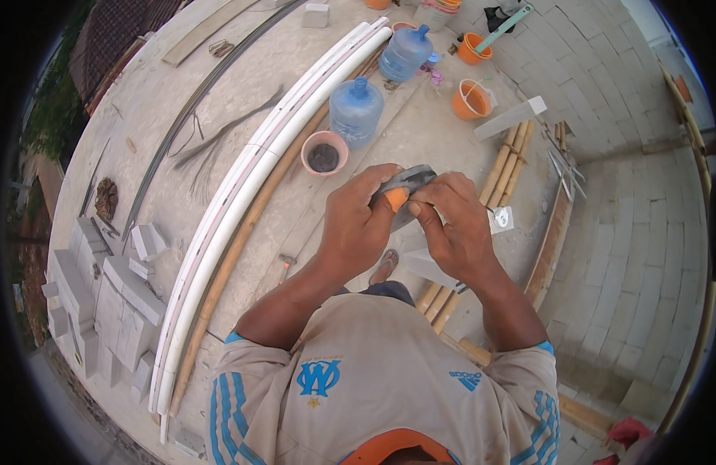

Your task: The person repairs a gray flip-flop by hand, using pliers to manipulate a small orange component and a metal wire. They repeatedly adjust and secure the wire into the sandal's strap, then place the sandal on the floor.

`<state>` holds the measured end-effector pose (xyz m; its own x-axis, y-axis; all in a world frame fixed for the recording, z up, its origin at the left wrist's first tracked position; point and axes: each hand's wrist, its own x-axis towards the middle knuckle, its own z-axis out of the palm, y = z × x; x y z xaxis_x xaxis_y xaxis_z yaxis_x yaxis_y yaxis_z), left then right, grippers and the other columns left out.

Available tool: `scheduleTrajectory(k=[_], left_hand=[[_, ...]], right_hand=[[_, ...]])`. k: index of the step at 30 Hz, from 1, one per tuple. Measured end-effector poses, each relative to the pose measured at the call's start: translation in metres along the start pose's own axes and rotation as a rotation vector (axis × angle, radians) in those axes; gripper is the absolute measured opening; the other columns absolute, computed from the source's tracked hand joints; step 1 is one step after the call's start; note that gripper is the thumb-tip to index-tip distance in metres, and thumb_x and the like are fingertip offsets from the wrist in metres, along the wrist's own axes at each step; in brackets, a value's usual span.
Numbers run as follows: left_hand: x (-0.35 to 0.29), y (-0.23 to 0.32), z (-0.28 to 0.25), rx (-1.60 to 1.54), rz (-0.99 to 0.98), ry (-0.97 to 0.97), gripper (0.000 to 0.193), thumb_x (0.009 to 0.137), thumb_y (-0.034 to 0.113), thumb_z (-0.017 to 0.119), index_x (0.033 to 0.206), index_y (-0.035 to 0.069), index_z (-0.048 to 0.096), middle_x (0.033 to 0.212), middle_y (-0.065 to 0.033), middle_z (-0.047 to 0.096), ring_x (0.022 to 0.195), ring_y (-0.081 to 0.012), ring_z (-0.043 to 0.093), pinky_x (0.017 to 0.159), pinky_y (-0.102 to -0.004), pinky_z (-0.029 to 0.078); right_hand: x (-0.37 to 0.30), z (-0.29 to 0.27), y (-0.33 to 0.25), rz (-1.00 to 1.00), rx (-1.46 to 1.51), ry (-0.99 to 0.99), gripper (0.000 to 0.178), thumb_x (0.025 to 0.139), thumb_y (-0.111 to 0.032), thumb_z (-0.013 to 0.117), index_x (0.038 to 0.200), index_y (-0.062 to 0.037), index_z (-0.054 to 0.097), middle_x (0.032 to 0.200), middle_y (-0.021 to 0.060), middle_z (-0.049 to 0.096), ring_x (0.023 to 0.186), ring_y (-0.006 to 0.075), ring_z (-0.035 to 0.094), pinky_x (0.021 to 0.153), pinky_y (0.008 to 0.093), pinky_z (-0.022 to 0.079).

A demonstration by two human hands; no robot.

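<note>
In front of my chest, both hands hold a small dark grey object with an orange part (396, 199); its exact kind I cannot make out. My left hand (356, 221) is closed around its left side, next to the orange part. On the other side my right hand (455, 225) pinches the dark edge between thumb and fingers. Fingers cover much of the object, and a greyish piece of it shows below, between the hands.
Long white pipes (253, 167) and a bamboo pole (242, 240) curve along the left. Beyond my hands stand a bucket of dark material (324, 155), blue water jugs (356, 116) and an orange bucket (471, 101). Grey blocks (125, 302) lie left; a block wall (621, 256) rises right.
</note>
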<state>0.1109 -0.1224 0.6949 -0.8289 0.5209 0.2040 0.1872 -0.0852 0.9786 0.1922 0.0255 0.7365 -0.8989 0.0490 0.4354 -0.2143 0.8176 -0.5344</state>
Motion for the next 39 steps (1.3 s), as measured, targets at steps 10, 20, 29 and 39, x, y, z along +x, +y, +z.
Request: scheduleTrajectory(k=[10,20,29,39], left_hand=[[-0.001,-0.007,0.005,-0.047,-0.059,0.050,0.029,0.089,0.001,0.052,0.115,-0.006,0.062,0.099,-0.0196,0.071,0.089,-0.0240,0.070,0.079,-0.0331,0.053],[0.005,-0.016,0.005,-0.011,-0.193,-0.057,0.033,0.096,0.012,0.062,0.124,-0.004,0.058,0.111,-0.0108,0.068,0.101,-0.0158,0.063,0.088,-0.0304,0.049],[0.001,-0.072,-0.044,-0.824,-0.274,-0.262,0.037,0.094,0.020,0.068,0.126,0.005,0.057,0.113,-0.0087,0.064,0.099,-0.0173,0.063,0.090,-0.0330,0.052],[0.019,-0.070,-0.025,-1.324,-0.062,-0.328,0.031,0.100,0.030,0.055,0.125,0.013,0.061,0.111,-0.0052,0.050,0.100,-0.0233,0.059,0.097,-0.0414,0.048]], right_hand=[[-0.001,0.013,0.006,0.195,0.137,0.034,0.009,0.085,-0.001,0.069,0.092,-0.0031,0.065,0.082,0.0094,0.060,0.080,0.0293,0.058,0.073,0.0392,0.046],[-0.007,0.028,0.021,0.319,0.203,0.087,0.008,0.089,-0.005,0.069,0.095,-0.0040,0.064,0.084,0.0111,0.062,0.075,0.0257,0.061,0.068,0.0360,0.049],[0.002,-0.007,0.017,0.473,0.653,-0.089,0.021,0.099,-0.012,0.060,0.117,-0.0014,0.061,0.103,0.0113,0.065,0.096,0.0197,0.065,0.084,0.0310,0.051],[0.029,0.017,-0.002,0.347,0.583,-0.301,0.034,0.091,-0.029,0.071,0.106,0.0004,0.066,0.105,0.0142,0.064,0.099,0.0269,0.064,0.085,0.0394,0.051]])
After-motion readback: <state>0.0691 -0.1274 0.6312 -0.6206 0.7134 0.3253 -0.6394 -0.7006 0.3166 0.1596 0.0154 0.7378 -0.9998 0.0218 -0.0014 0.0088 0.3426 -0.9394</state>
